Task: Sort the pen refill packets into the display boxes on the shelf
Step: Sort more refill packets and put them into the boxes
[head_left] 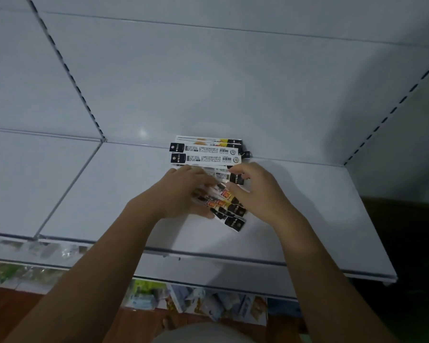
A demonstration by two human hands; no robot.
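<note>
Head view, looking straight down on the white shelf (pixel 109 189). On the far side, tight against the back panel (pixel 183 82), pen refill packets (pixel 206 154) lie flat, long axes running left to right, some black header ends at the left and one at the right. Nearer now: the left hand (pixel 183 191) grips a fanned bunch (pixel 229 210) of packets, fingers over and thumb under, black headers slanting out to the near right. The right hand (pixel 258 191) curls in and pinches the black end of a single packet (pixel 237 179) (that one lies roughly left-right too). Below the shelf's near edge sit blurred goods (pixel 208 303).
</note>
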